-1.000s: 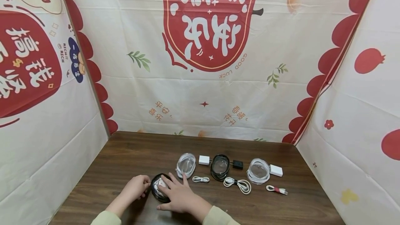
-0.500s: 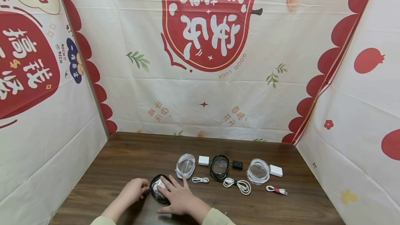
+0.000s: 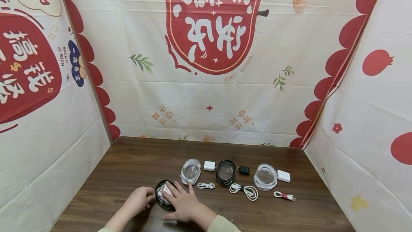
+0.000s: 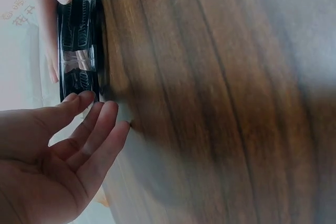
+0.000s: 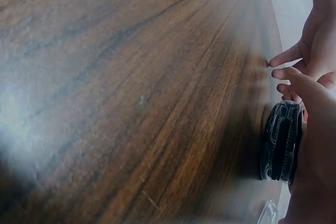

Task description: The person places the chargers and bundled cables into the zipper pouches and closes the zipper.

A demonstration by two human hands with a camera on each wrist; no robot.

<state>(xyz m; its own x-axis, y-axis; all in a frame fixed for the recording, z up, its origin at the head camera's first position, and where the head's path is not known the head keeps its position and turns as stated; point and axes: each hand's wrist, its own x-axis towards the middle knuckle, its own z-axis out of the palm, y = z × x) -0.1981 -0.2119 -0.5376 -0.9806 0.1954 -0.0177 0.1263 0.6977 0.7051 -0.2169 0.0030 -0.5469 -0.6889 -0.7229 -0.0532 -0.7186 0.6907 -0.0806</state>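
Observation:
A round, clear-topped zip pouch (image 3: pixel 159 197) with a black rim lies on the table near the person, with something white inside. My right hand (image 3: pixel 187 205) is spread over its top, fingers straight, covering the pouch's right part. At the left edge, my left hand (image 3: pixel 139 200) pinches the rim between thumb and fingertips. Seen from the side in the left wrist view, the black pouch (image 4: pixel 79 32) shows rows of zip teeth, and the left thumb (image 4: pixel 79 101) meets the fingers at its end. The right wrist view also shows the toothed side of the pouch (image 5: pixel 281 145).
Behind stand two white-rimmed clear pouches (image 3: pixel 183 176) and a black-rimmed one (image 3: pixel 219 179). White chargers (image 3: pixel 209 166), a black charger (image 3: pixel 244 170) and several bundled white cables (image 3: pixel 206 185) lie among them. Cloth walls (image 3: pixel 199 124) enclose the wooden table (image 3: pixel 128 153).
My left fingertips have slid a little along the pouch's left edge, toward the body. The right hand stays on top, and the view has shifted slightly.

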